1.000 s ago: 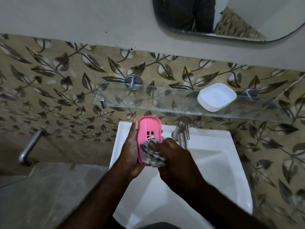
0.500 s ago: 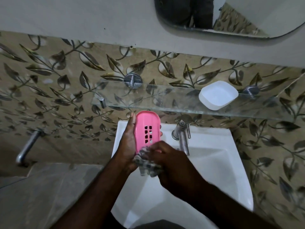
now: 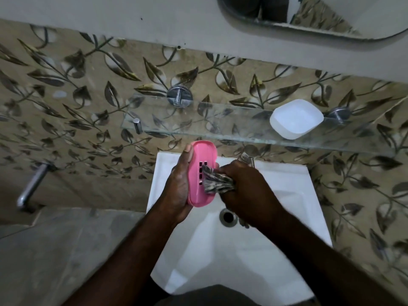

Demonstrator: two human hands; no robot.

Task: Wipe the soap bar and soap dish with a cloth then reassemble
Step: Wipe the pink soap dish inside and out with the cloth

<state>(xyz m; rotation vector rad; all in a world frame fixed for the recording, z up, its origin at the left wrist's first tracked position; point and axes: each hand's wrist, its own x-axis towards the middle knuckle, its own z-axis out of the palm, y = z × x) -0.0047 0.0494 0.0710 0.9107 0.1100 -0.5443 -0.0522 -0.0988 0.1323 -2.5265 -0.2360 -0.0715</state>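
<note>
The left hand (image 3: 178, 188) cups the pink soap dish (image 3: 202, 173) from its left edge over the sink (image 3: 242, 261), fingers curled round it. The dish's long axis points away from the person. The right hand (image 3: 245, 191) comes in from the right, fingers bunched round the cloth (image 3: 215, 181), which is pressed on the slotted face. The next strokes should run along that axis. The white tub (image 3: 295, 118) on the glass shelf (image 3: 198, 120), up and to the right, is possibly the dish's other half, and lies nearer the right hand.
</note>
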